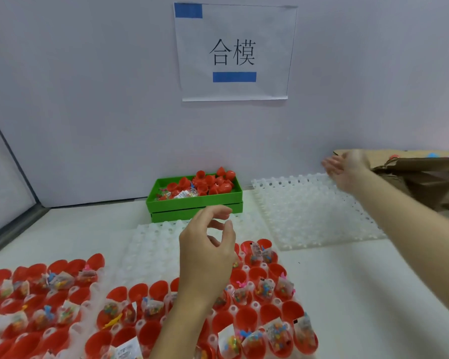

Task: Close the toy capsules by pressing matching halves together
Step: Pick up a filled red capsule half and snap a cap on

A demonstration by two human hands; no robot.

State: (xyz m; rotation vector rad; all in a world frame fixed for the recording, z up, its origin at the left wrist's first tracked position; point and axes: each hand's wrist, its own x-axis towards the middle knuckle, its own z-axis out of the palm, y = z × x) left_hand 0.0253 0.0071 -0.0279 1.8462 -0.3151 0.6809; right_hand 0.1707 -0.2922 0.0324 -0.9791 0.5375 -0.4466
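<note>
Left hand point(205, 252) hovered loosely curled, empty, over glossy red capsule halves point(246, 317) sitting mouths-up in knobbly white tray point(151, 244); right hand point(344, 168) open, far right.

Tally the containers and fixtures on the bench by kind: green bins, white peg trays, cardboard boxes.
Green bins: 1
White peg trays: 3, far right, middle, near left
Cardboard boxes: 1
Total: 5

Open red capsule halves point(246, 318) upright in white tray point(151, 242); many hold toy packets point(278, 330).
</note>
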